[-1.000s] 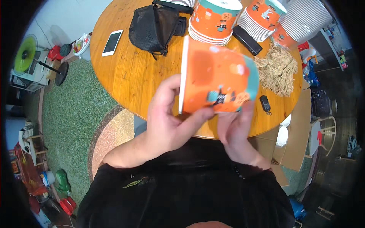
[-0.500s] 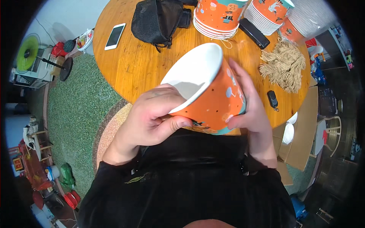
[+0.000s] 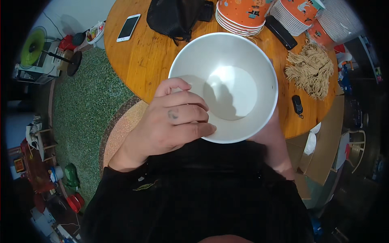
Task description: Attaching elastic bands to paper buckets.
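Note:
A large paper bucket (image 3: 237, 91), white inside, is tilted so that its open mouth faces me. My left hand (image 3: 178, 115) grips the rim on the near left, with its fingers curled over the edge and into the mouth; the thumb does not show. Under the bucket's right side comes my right forearm (image 3: 277, 139). That hand is almost wholly hidden behind the bucket, which it supports from outside. A small dark mark shows on the inner wall at the right. The orange printed outside faces away.
Stacked orange paper buckets (image 3: 243, 14) stand at the back of the round wooden table (image 3: 137, 65). Around them lie a black mesh bag (image 3: 170, 20), a phone (image 3: 129, 27), a black case (image 3: 281, 32), beige cord (image 3: 312, 69) and a key fob (image 3: 297, 104).
The bucket has turned so its mouth faces me and its printed side is hidden. My left hand has rolled over the rim, back up. My right hand has gone behind the bucket.

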A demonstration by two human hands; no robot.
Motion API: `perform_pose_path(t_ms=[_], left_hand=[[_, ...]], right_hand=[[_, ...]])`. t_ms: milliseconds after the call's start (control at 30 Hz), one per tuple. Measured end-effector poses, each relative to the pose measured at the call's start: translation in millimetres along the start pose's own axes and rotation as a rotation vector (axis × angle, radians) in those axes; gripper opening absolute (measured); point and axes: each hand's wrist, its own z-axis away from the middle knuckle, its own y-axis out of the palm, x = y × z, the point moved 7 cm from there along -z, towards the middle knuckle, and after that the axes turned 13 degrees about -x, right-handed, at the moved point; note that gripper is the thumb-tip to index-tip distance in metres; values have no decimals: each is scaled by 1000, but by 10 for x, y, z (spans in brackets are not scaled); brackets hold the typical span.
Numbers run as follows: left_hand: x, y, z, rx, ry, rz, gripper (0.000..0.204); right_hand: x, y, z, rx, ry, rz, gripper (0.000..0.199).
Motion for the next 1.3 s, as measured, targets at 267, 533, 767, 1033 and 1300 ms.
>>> perform_pose_path(t_ms=[267, 533, 767, 1033, 1300], left_hand=[[220, -204, 192, -440, -20, -136, 57], [431, -218, 310, -376, -110, 3, 79], [373, -131, 246, -367, -89, 77, 61], [-354, 118, -135, 20, -69, -82, 58], [74, 31, -158, -8, -215, 24, 28]], right_hand=[[-568, -155, 279, -184, 130, -80, 119], [-547, -105, 277, -120, 116, -61, 121], [-490, -66, 274, -113, 90, 1, 123], [-103, 270, 235, -454, 185, -121, 139], [-172, 182, 121, -152, -26, 165, 153]])
